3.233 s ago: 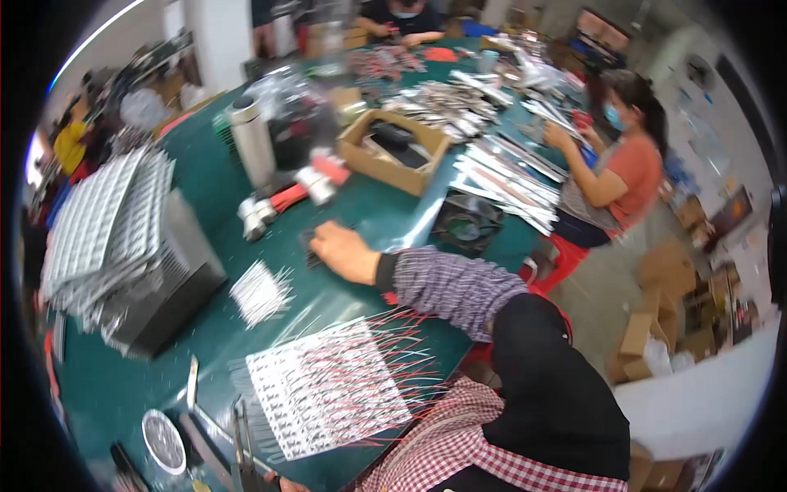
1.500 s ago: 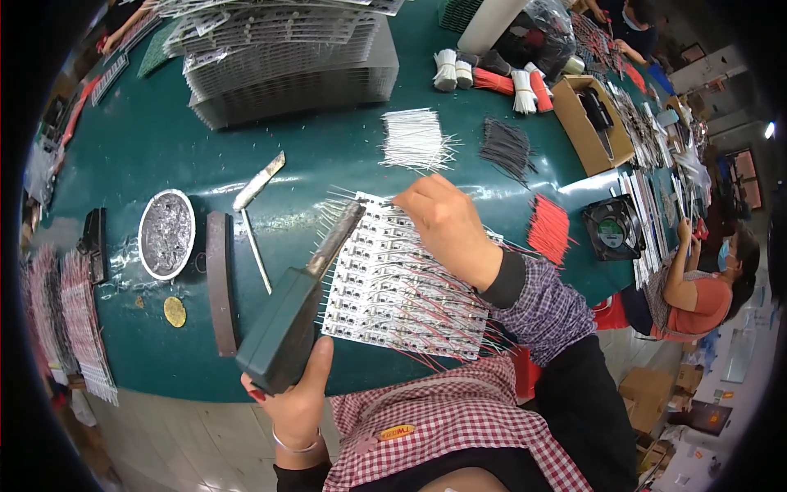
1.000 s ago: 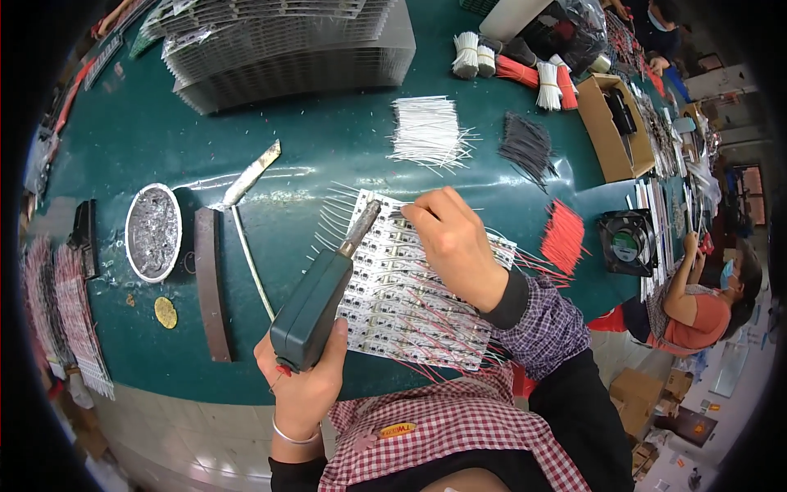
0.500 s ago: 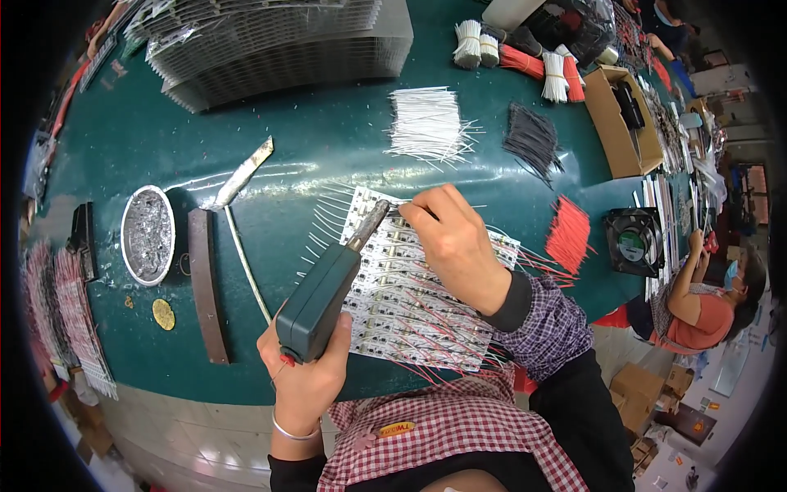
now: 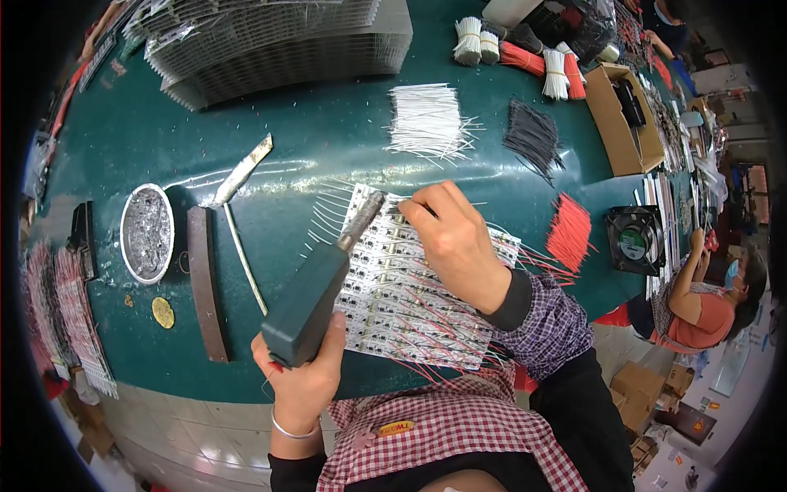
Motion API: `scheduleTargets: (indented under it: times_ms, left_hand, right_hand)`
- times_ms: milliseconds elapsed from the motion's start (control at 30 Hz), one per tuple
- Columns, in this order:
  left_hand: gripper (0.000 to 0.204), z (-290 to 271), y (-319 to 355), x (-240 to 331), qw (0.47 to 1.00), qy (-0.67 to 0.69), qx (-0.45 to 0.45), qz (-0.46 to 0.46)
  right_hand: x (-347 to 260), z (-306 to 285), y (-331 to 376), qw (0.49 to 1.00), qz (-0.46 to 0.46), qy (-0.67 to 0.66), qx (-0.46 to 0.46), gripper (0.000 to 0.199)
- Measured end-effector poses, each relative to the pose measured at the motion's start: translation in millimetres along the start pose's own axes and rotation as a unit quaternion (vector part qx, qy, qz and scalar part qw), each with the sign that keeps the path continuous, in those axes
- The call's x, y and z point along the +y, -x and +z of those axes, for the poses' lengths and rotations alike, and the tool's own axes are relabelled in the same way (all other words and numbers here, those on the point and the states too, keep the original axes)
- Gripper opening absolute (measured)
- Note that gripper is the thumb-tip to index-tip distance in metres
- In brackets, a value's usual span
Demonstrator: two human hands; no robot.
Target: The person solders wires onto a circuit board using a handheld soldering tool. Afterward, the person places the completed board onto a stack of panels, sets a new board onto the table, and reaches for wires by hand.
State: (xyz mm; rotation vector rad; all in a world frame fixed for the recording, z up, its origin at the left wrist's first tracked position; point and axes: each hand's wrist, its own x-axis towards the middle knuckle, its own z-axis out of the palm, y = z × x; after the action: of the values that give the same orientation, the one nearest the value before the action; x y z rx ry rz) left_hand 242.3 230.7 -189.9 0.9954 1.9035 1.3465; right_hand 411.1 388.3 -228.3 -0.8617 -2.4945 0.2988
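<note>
My left hand (image 5: 305,385) is wrapped round the dark green handle of a soldering iron (image 5: 307,299). Its thick greyish tip points up and right, over the top left of a sheet of white circuit boards (image 5: 385,287). At the sheet's far edge my right hand (image 5: 453,242) pinches with thumb and forefinger. A thin wire (image 5: 478,202) shows just beyond its knuckles and appears to be held in the pinch; most of it is hidden. White wires stick out from the sheet's left side, while red and dark ones lie across its lower right.
Cut white wires (image 5: 425,121), black wires (image 5: 531,138) and red wires (image 5: 570,232) lie in piles. At left are an oval dish (image 5: 147,234) of silvery bits, a brown bar (image 5: 206,283) and a metal rod (image 5: 244,258). A fan (image 5: 635,239) and another person (image 5: 705,299) are at right.
The soldering iron has shifted a little left and down, its tip drawing slightly away from my right fingertips. My right hand has hardly moved.
</note>
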Motion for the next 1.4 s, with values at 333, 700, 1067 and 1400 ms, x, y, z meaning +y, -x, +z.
scheduleTargets:
  times_ms: [333, 700, 1067, 1400]
  left_hand:
    - [0.037, -5, 9, -5, 0.994, 0.094, 0.041, -0.047]
    - [0.024, -7, 14, -4, 0.999, 0.036, 0.036, -0.018]
    - [0.016, -3, 8, -2, 0.998, 0.044, 0.011, -0.032]
    - [0.022, -9, 14, -3, 0.999, -0.001, 0.012, -0.04]
  right_hand:
    - [-6, -5, -3, 0.999, -0.012, 0.017, 0.024, 0.026]
    - [-11, -1, 7, 1.0, -0.019, 0.004, 0.018, 0.028]
    - [-11, 3, 7, 1.0, -0.021, 0.008, 0.01, 0.028]
    - [-11, 1, 7, 1.0, -0.02, 0.021, 0.003, 0.028]
